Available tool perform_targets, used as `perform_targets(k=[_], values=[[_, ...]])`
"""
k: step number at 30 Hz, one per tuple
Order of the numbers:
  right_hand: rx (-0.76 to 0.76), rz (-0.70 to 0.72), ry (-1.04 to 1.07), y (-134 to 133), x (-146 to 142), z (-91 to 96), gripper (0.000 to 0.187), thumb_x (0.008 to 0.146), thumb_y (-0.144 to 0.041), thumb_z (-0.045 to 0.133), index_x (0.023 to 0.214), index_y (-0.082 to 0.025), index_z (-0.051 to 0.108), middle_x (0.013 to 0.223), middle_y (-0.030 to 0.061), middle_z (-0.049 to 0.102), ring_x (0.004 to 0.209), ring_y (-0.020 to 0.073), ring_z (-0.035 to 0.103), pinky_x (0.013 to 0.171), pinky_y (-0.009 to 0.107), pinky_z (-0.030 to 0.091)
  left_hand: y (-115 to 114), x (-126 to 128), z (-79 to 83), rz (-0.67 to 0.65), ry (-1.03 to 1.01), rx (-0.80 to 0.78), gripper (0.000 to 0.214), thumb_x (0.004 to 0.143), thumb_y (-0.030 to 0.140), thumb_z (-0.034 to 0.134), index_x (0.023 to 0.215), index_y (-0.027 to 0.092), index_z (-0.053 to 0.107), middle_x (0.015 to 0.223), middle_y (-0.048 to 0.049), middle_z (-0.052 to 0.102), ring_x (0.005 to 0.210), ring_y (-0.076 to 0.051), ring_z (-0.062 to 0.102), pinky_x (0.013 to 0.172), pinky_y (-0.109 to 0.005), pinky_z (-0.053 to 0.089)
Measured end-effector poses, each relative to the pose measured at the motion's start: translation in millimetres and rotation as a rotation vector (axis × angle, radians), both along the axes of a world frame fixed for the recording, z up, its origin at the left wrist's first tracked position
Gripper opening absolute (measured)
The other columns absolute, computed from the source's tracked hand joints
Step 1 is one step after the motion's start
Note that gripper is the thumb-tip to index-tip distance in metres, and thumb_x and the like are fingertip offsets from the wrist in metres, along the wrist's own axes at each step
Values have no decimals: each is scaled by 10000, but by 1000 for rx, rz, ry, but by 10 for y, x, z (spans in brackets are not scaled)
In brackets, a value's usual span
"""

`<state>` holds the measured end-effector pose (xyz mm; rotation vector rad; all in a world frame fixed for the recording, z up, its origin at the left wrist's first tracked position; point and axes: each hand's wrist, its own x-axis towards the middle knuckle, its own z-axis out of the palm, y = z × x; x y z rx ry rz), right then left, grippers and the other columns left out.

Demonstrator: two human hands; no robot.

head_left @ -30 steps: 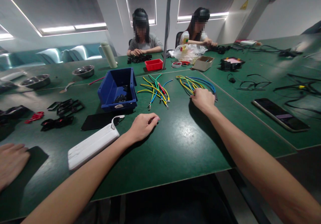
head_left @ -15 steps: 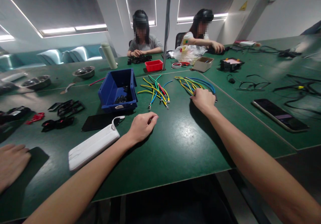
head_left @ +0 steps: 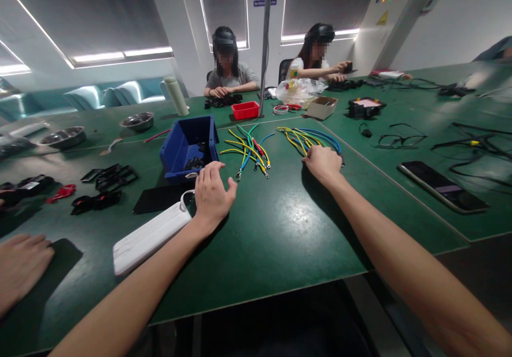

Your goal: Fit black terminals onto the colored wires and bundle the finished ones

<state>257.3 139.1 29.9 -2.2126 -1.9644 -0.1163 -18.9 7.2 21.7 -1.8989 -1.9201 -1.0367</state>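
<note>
While right hand (head_left: 325,163) touches wire bundle (head_left: 310,136), left hand (head_left: 211,193) hovers near blue bin (head_left: 188,146).

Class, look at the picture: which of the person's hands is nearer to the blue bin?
Left. The left hand hovers just in front of the blue bin; the right hand rests farther right, at a wire bundle.

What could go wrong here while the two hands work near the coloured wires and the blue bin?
The left hand, fingers spread, is by the blue bin; it might nudge it or the white case. The right hand rests on the right wire bundle; pulling one wire could drag others or tangle them.
</note>
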Motion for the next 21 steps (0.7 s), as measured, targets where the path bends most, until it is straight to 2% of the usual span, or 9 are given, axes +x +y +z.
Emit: perform_targets(k=[4,10,16,21], values=[[0,8,6,3,-1,16,299,843,-405,612,1013,-175,699,1003,163,688,958,338,657,762,416,509,76,-75,-36,89,67,-51,523,812,303,545,1285,112,427,1286,-188,523,1197,-336,471,1010,-467,360],[-8,-7,14,-6,-11,28,327,839,-416,621,1033,-163,698,1013,166,685,972,316,651,784,393,504,172,-257,-33,189,222,-103,514,821,376,516,1248,91,493,1196,-198,597,1125,-349,524,968,-460,366],[-14,-7,7,-10,-15,28,329,827,-414,637,1030,-163,700,1003,161,686,962,322,653,777,392,506,213,-421,111,152,486,-314,416,879,432,396,1074,114,582,956,-152,664,923,-323,601,809,-430,392],[-18,-1,8,-8,-15,15,322,836,-414,627,1018,-160,704,996,162,688,955,331,654,769,401,506,275,-471,166,138,554,-387,405,899,429,350,1027,123,581,967,-158,679,920,-318,617,778,-415,367]])
